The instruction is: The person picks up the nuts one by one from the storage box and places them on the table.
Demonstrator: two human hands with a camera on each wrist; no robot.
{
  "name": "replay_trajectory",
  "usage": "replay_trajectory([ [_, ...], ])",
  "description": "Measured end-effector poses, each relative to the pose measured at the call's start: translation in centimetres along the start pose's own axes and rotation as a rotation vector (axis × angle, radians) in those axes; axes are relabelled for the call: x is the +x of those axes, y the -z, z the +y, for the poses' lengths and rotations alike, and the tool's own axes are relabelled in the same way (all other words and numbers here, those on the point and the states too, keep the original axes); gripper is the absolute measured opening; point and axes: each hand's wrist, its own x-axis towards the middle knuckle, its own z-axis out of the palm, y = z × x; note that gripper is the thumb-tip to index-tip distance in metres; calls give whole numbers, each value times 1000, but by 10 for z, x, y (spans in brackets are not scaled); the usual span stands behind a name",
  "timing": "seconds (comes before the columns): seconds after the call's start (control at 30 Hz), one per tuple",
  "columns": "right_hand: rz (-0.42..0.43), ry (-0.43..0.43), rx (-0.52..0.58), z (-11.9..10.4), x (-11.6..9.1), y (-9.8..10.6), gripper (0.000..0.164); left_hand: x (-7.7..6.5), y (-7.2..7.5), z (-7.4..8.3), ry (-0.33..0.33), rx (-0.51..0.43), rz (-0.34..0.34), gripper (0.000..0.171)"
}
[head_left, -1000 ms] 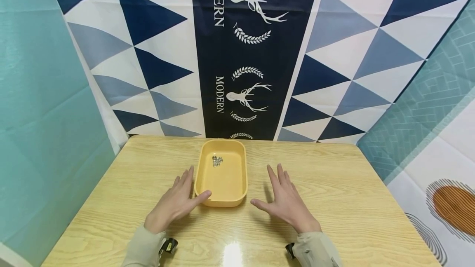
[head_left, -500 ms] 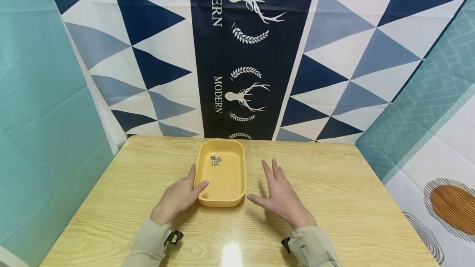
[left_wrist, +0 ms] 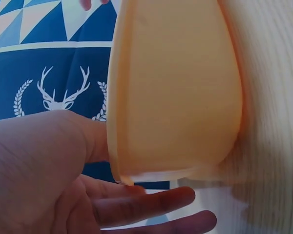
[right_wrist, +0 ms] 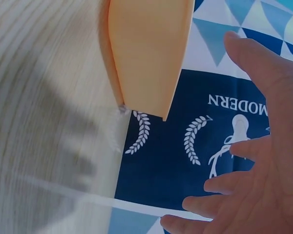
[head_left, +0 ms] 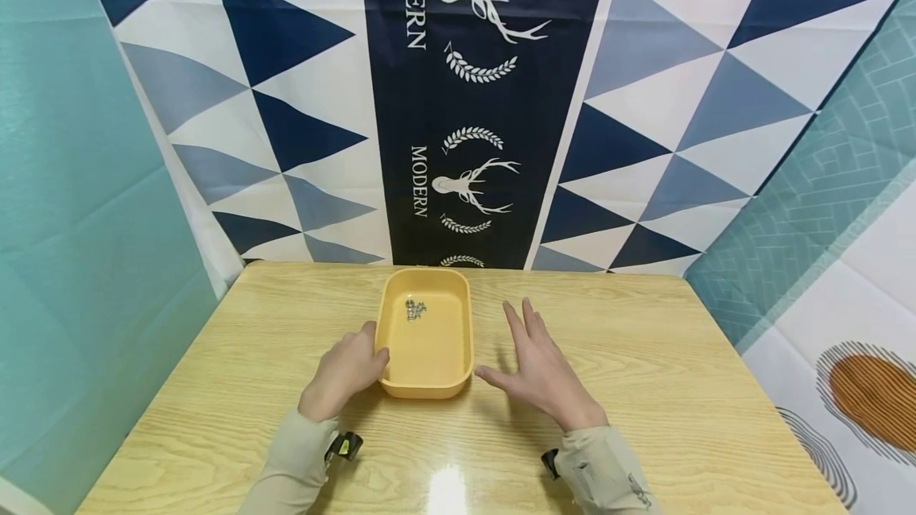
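Observation:
A yellow plastic bin (head_left: 429, 389) with rounded corners stands on the wooden table. A small cluster of shiny metal pieces (head_left: 414, 309) lies on its floor toward the far left; their kind is too small to tell. My left hand (head_left: 347, 368) grips the bin's left wall near the front corner, thumb over the rim and fingers along the outside. In the left wrist view, the thumb's end is hidden behind the rim of the bin (left_wrist: 176, 87). To the right of the bin, my right hand (head_left: 544, 380) hovers with spread fingers, touching nothing.
The wooden table (head_left: 615, 340) runs back to a patterned cloth (head_left: 300, 133) hung behind it. A teal cloth (head_left: 93, 221) hangs along the left side. Glare shows on the table near the front.
My left hand has moved in from beside the bin and taken hold of its left wall. The right hand has shifted slightly toward the bin, fingers still spread.

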Motion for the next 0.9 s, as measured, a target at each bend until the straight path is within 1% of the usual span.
replay_trajectory([
  [0.13,8,9,-12,-3,2,2,113,0,2,1,45,-11,-9,28],
  [0.23,-7,6,1,-6,3,2,113,-1,3,0,68,-4,-18,20],
  [0.47,-88,-11,137,-16,6,4,112,-2,3,-2,130,21,-46,29],
  [0.63,-104,9,200,-23,10,7,110,-2,2,-2,144,10,-49,34],
  [0.73,-96,38,185,-25,13,8,107,-1,2,-2,146,7,-49,36],
  [0.9,-92,59,167,-28,16,9,103,1,2,-2,141,8,-52,36],
])
